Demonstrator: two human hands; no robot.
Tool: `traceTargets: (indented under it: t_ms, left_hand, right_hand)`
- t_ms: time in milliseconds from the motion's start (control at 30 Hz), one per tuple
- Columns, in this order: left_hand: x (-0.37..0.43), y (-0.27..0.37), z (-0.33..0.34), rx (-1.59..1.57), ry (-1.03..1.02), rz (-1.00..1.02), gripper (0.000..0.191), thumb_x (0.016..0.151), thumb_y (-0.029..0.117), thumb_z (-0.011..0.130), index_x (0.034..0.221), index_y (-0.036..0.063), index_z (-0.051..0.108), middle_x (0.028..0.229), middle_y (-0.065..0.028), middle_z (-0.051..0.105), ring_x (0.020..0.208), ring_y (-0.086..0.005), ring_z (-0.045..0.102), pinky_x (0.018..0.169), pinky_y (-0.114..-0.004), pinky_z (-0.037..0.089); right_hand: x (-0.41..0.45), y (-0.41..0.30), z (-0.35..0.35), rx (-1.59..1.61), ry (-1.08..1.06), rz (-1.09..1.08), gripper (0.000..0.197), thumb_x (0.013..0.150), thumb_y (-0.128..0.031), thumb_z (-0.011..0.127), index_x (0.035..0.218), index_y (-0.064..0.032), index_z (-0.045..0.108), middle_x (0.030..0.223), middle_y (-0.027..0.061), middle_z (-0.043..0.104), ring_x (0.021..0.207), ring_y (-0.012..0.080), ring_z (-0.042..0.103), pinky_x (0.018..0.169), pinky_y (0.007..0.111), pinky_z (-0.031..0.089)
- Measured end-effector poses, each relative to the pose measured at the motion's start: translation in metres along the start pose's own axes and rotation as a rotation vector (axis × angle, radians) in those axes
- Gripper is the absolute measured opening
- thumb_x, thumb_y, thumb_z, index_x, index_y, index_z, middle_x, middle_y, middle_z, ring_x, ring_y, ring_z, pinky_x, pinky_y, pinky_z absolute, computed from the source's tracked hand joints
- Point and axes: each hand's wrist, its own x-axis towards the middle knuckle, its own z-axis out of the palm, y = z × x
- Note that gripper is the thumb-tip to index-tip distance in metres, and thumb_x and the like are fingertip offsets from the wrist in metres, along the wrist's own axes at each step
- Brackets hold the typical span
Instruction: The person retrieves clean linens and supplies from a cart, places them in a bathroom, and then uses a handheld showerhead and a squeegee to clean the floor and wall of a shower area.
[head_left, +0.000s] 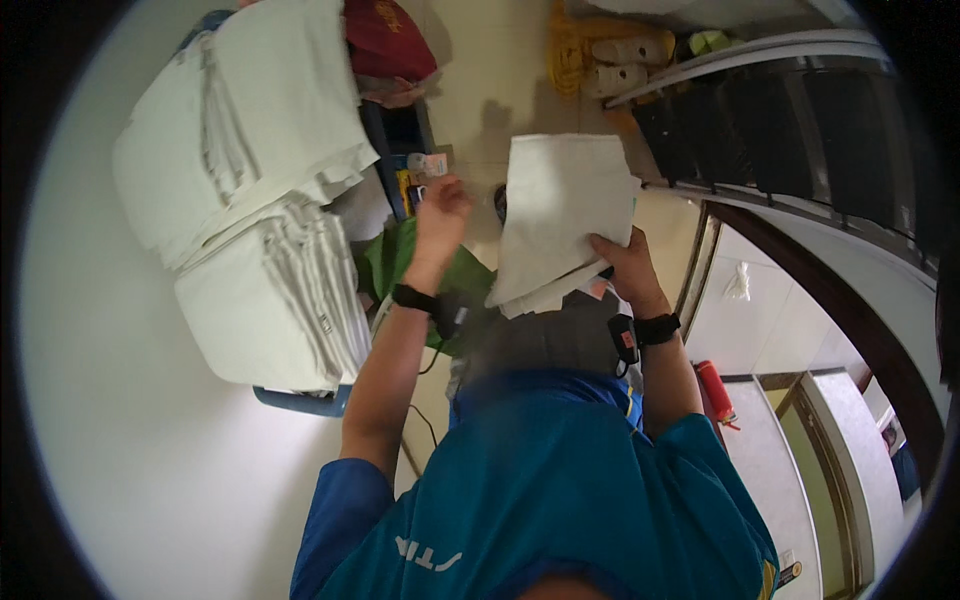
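Observation:
My right hand (636, 271) grips the lower right edge of a folded stack of off-white cloth or sheet material (566, 202), thumb on top, in front of my body. My left hand (447, 206) is raised to the left of that stack, apart from it, with fingers partly curled and nothing seen in them. Large piles of folded white material (285, 97) stand at the left, with another folded bundle (247, 315) nearer to me. Both wrists wear black straps with small black devices.
A blue plastic stool or chair edge (300, 401) shows under the left piles. Green fabric (472, 281) lies beside my left forearm. A dark red bag (386, 45) stands at the top. Black panels on a metal rack (765, 135) fill the upper right, near light shoes (619, 79).

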Motion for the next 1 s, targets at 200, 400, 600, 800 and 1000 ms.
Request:
traceTargets:
  t_ms: [200, 400, 600, 800, 1000]
  left_hand:
    - [0.071, -0.057, -0.049, 0.193, 0.254, -0.16, 0.037, 0.092, 0.012, 0.064, 0.126, 0.0016, 0.055, 0.124, -0.0087, 0.06, 0.11, -0.0204, 0.058, 0.09, -0.034, 0.049]
    - [0.129, -0.065, -0.074, 0.945, 0.465, 0.249, 0.036, 0.084, 0.009, 0.067, 0.117, -0.0025, 0.059, 0.117, -0.022, 0.063, 0.11, -0.0382, 0.06, 0.094, -0.04, 0.048]
    - [0.163, -0.096, -0.197, 1.43, 0.784, 0.115, 0.041, 0.093, 0.019, 0.057, 0.126, -0.0055, 0.055, 0.12, -0.0214, 0.062, 0.106, -0.0452, 0.058, 0.089, -0.047, 0.048]
    - [0.146, -0.098, -0.258, 1.438, 0.875, -0.399, 0.041, 0.094, 0.019, 0.056, 0.127, -0.0049, 0.054, 0.12, -0.0216, 0.062, 0.106, -0.044, 0.058, 0.089, -0.047, 0.049]
    - [0.142, -0.102, -0.282, 1.564, 0.857, -0.414, 0.041, 0.095, 0.019, 0.056, 0.128, -0.0043, 0.054, 0.12, -0.0217, 0.062, 0.106, -0.0427, 0.059, 0.089, -0.047, 0.049]
  right_hand:
    - [0.073, 0.054, -0.041, 0.13, 0.019, 0.158, 0.035, 0.089, -0.012, 0.069, 0.118, 0.0054, 0.06, 0.101, 0.0093, 0.069, 0.092, 0.0205, 0.064, 0.084, 0.033, 0.051]
    - [0.12, 0.074, -0.101, -0.207, 0.031, 0.252, 0.028, 0.088, -0.01, 0.069, 0.111, 0.0053, 0.065, 0.1, 0.0089, 0.07, 0.091, 0.0166, 0.062, 0.082, 0.031, 0.049]
    - [0.13, 0.109, -0.141, -0.231, 0.125, 0.347, 0.027, 0.088, -0.012, 0.07, 0.108, 0.0049, 0.066, 0.1, 0.0086, 0.07, 0.089, 0.0151, 0.062, 0.08, 0.03, 0.049]
    - [0.132, 0.108, -0.16, -0.275, 0.181, 0.323, 0.031, 0.087, -0.013, 0.072, 0.111, 0.005, 0.065, 0.102, 0.0077, 0.07, 0.092, 0.0169, 0.062, 0.083, 0.031, 0.048]
    - [0.14, 0.124, -0.15, -0.253, 0.197, 0.326, 0.032, 0.086, -0.014, 0.073, 0.112, 0.0047, 0.065, 0.104, 0.0096, 0.071, 0.095, 0.0179, 0.063, 0.084, 0.033, 0.049]
